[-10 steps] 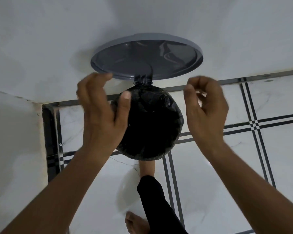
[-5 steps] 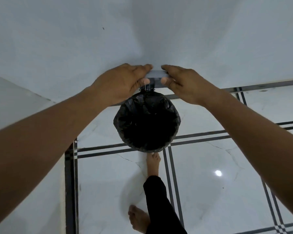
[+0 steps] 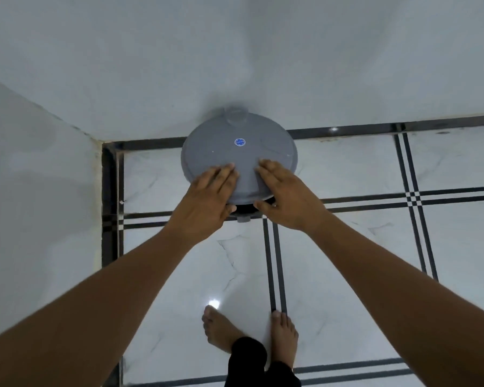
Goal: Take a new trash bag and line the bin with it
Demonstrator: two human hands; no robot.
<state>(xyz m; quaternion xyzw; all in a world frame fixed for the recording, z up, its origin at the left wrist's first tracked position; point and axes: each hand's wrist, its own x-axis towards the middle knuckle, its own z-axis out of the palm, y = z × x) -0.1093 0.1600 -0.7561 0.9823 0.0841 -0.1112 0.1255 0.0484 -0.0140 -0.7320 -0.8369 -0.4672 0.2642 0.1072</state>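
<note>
The round grey bin lid (image 3: pixel 239 155), with a small blue sticker, lies down over the bin by the wall. A thin sliver of the black trash bag (image 3: pixel 245 208) shows under the lid's near edge, above the grey foot pedal (image 3: pixel 243 219). My left hand (image 3: pixel 207 196) and my right hand (image 3: pixel 288 196) rest side by side on the near part of the lid. Their fingers lie flat on top and the thumbs sit under the rim. The bin's body and the rest of the bag are hidden beneath the lid.
The bin stands against a white wall (image 3: pixel 235 51), near a corner with a second wall (image 3: pixel 34 177) on the left. White floor tiles (image 3: pixel 347 261) with dark stripes spread to the right and front. My bare feet (image 3: pixel 221 331) stand just before the bin.
The lid was upright and open with the black bag lining visible. Both hands took its top edge and swung it down over the bin. My foot came off the pedal.
</note>
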